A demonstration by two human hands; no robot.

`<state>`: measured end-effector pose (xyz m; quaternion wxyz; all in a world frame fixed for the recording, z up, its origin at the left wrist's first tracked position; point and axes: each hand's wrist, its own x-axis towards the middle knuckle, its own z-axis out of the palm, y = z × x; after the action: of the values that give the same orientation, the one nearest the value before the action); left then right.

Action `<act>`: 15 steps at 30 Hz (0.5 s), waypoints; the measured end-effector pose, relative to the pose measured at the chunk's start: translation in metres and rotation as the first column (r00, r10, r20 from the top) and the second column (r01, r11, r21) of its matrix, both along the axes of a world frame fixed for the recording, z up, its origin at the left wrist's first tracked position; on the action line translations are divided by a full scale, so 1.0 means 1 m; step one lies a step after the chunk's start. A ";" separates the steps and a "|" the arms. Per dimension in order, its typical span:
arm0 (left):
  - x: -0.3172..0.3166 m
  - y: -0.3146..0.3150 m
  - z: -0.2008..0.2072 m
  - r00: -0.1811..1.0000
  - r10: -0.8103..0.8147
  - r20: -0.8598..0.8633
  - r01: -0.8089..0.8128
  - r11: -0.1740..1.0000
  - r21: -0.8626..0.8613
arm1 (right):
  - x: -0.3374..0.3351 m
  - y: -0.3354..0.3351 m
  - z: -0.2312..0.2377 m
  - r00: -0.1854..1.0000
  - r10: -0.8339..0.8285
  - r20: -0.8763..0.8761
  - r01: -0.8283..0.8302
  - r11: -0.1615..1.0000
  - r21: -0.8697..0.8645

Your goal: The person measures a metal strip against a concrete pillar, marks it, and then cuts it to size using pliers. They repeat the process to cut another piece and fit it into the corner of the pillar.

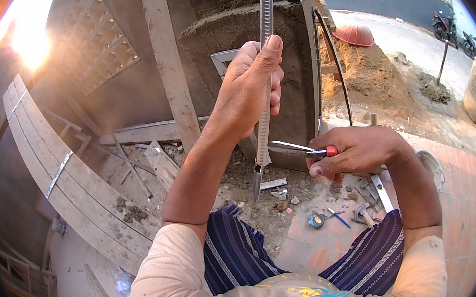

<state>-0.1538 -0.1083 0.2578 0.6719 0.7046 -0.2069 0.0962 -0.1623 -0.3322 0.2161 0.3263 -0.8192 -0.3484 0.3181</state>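
Note:
My left hand (250,84) is wrapped round a long, thin metal strip (262,137) with notches along its edge, held nearly upright in front of me. Its lower end hangs above the rubble-strewn ground. My right hand (361,149) grips red-handled snips (330,151), most of the handles hidden inside my fingers. The snips' metal blades point left and stand apart, with the longer blade's tip close to the strip's lower part. Whether that tip touches the strip I cannot tell.
A rough plastered block (287,98) stands ahead, beside an upright plank (172,69). Long boards (74,170) lean at left. On the ground lie a tape measure (316,220), a blue pen (343,221) and a hammer (365,215). A sand heap (365,73) bears a red basin (354,35).

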 end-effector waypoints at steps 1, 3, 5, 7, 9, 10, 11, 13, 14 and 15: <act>0.001 0.000 0.000 1.000 -0.022 -0.002 0.022 1.000 -0.002 | 0.002 -0.002 -0.002 1.000 0.025 -0.014 -0.025 1.000 0.005; 0.007 0.001 -0.001 0.997 -0.071 -0.004 0.071 0.997 -0.005 | 0.001 0.002 -0.007 0.997 0.068 0.027 -0.067 0.997 -0.031; 0.008 -0.002 -0.001 0.997 -0.077 -0.004 0.077 0.996 -0.041 | 0.000 0.004 -0.012 0.996 0.086 0.024 -0.085 0.996 -0.015; 0.006 -0.001 0.001 0.997 -0.072 -0.008 0.071 0.995 -0.066 | 0.000 0.006 -0.014 0.995 0.096 -0.020 -0.095 0.994 0.058; 0.005 -0.001 0.003 0.998 -0.066 -0.023 0.064 0.994 -0.083 | 0.000 0.006 -0.015 0.996 0.087 -0.008 -0.086 0.994 0.073; 0.005 0.000 0.003 0.998 -0.064 -0.022 0.063 0.995 -0.075 | 0.000 0.006 -0.015 0.997 0.083 -0.003 -0.082 0.993 0.080; 0.006 0.001 0.002 0.998 -0.063 -0.021 0.061 0.996 -0.066 | 0.000 0.006 -0.014 0.997 0.070 -0.013 -0.068 0.995 0.079; 0.005 0.002 0.001 0.998 -0.063 -0.026 0.061 0.996 -0.064 | 0.001 0.007 -0.012 0.999 0.040 -0.035 -0.037 0.996 0.080; 0.003 0.002 0.001 0.998 -0.062 -0.031 0.060 0.996 -0.072 | 0.002 0.007 -0.012 0.998 0.041 -0.040 -0.038 0.997 0.072; 0.002 0.002 0.002 0.997 -0.066 -0.035 0.063 0.995 -0.084 | 0.003 0.007 -0.014 0.998 0.038 -0.044 -0.035 0.998 0.060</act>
<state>-0.1522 -0.1059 0.2594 0.7070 0.6710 -0.2126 0.0694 -0.1592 -0.3257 0.2024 0.3523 -0.7952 -0.3653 0.3319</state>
